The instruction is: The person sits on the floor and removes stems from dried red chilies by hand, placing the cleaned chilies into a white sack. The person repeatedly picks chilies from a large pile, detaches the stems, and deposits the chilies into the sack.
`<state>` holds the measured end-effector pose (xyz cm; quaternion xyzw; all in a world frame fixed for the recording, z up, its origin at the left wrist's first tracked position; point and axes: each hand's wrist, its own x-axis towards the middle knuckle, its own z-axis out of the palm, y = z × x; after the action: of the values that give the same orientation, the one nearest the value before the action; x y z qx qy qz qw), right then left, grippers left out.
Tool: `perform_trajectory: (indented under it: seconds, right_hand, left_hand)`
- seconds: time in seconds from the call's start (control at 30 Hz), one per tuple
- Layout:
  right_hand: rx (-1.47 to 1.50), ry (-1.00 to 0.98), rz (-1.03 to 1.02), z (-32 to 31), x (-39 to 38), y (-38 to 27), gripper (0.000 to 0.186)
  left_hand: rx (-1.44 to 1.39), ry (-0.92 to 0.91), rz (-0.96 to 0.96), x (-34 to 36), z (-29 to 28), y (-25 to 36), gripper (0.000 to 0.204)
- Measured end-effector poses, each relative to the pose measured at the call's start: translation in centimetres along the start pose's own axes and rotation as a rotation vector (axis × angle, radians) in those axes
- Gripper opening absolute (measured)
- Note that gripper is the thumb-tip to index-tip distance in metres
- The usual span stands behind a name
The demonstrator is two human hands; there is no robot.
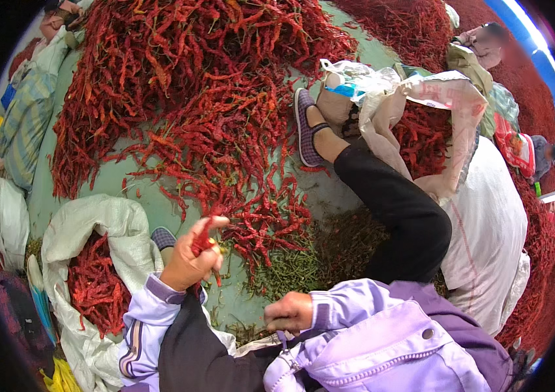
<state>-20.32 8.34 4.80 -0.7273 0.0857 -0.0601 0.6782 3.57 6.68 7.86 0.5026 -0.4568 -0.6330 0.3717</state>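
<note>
My left hand (183, 266) is raised above the floor with its fingers bent around a few dried red chili peppers (203, 242). My right hand (292, 312) is low in front of my jacket, its fingers curled in and slightly blurred; what they hold, if anything, I cannot make out. Between and beyond the hands, loose red chilies (271, 222) spread out from a large chili heap (192, 65). Green stems (284, 271) lie in a small pile just past my right hand. Beside my left forearm stands a white woven sack (104, 212) with chilies inside.
Another open sack (382, 117) with chilies stands beyond my bent right leg (395, 202). A full white sack (487, 222) is at the right. Brownish stems (346, 245) lie by the knee. Other people (483, 44) sit at the far edges among more chili heaps.
</note>
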Motion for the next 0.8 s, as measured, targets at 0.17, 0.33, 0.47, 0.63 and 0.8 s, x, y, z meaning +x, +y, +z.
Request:
perform_trajectory:
  seconds: [0.17, 0.33, 0.47, 0.63, 0.8]
  right_hand:
    - [-0.554, 0.488, 0.067, -6.5, -1.4, 2.0, 0.039]
    - [0.447, 0.448, 0.094, -4.2, 4.6, -1.4, 0.029]
    - [0.407, 0.405, 0.231, -3.6, 5.1, -0.8, 0.018]
    - [0.69, 0.922, -0.156, -13.3, -3.6, -1.8, 0.015]
    - [0.532, 1.314, -0.12, -17.8, -5.6, -0.1, 0.018]
  left_hand:
    - [-0.254, -0.063, -0.015, -0.2, -0.2, -1.5, 0.026]
    - [-0.297, -0.221, 0.026, 0.3, 0.6, 0.2, 0.015]
    - [-0.179, -0.212, 0.012, 0.5, 0.7, -0.3, 0.019]
    - [-0.144, -0.013, 0.078, -0.1, 0.2, 0.3, 0.019]
    - [-0.151, 0.053, 0.105, 0.1, 0.0, 0.2, 0.016]
